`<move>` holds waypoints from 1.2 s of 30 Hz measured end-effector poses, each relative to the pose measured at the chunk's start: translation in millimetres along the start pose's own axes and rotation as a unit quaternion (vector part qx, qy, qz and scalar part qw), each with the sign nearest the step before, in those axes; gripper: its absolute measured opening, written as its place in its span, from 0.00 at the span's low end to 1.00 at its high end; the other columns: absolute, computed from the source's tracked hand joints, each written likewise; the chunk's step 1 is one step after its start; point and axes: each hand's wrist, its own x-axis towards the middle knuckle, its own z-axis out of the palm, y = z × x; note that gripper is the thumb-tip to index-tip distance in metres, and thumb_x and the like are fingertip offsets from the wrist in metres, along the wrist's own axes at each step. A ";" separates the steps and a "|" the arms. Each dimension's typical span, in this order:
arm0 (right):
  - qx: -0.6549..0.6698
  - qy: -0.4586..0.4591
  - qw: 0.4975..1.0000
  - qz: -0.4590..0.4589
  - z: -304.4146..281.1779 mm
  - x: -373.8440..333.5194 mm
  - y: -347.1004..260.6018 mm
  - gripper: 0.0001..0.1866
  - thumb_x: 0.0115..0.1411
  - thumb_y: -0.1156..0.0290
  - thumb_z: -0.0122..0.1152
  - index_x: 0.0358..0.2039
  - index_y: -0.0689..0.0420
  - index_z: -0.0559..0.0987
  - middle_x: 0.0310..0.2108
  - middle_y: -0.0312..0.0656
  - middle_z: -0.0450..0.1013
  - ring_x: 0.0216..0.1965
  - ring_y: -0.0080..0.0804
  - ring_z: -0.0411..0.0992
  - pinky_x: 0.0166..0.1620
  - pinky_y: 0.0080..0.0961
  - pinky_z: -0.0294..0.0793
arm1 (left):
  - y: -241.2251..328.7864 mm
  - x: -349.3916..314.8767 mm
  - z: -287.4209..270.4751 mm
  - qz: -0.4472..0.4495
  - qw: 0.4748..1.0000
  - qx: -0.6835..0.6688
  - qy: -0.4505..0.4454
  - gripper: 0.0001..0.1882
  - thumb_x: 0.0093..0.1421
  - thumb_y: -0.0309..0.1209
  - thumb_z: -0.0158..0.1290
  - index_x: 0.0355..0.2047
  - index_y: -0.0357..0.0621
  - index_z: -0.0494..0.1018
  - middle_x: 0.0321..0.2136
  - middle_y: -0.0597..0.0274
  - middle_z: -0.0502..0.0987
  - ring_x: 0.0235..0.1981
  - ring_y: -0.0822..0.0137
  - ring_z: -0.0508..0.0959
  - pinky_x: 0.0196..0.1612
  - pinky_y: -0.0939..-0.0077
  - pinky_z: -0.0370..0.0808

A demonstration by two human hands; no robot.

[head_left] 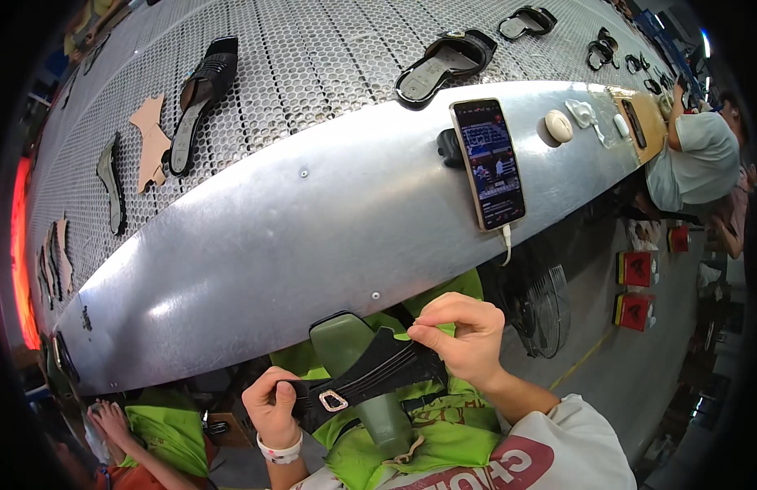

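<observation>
A black sandal upper with raised lines and a sparkling buckle-like ornament lies stretched across a dark green shoe last in my lap. My left hand is closed on the upper's left end, beside the ornament. At the other end, my right hand pinches the upper's edge between thumb and forefinger. The toe end of the last points toward me, with a cord loop near it. Beneath lies a bright green apron.
Ahead, a metal ledge borders a mesh conveyor carrying black sandals and tan cut pieces. On the ledge are a propped phone with a cable and a round cream object. A fan stands right; co-workers sit at both sides.
</observation>
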 end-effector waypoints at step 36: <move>-0.091 -0.129 0.986 0.056 -2.5 -1.6 -9.6 0.06 0.62 0.79 0.57 0.35 0.67 0.81 0.24 0.44 0.79 0.26 0.27 0.80 0.32 0.21 0.79 | -18.4 -6.7 -40.2 0.011 0.989 -0.140 -0.046 0.22 0.61 0.42 0.59 0.25 0.30 0.75 0.21 0.54 0.75 0.23 0.68 0.73 0.28 0.77 0.68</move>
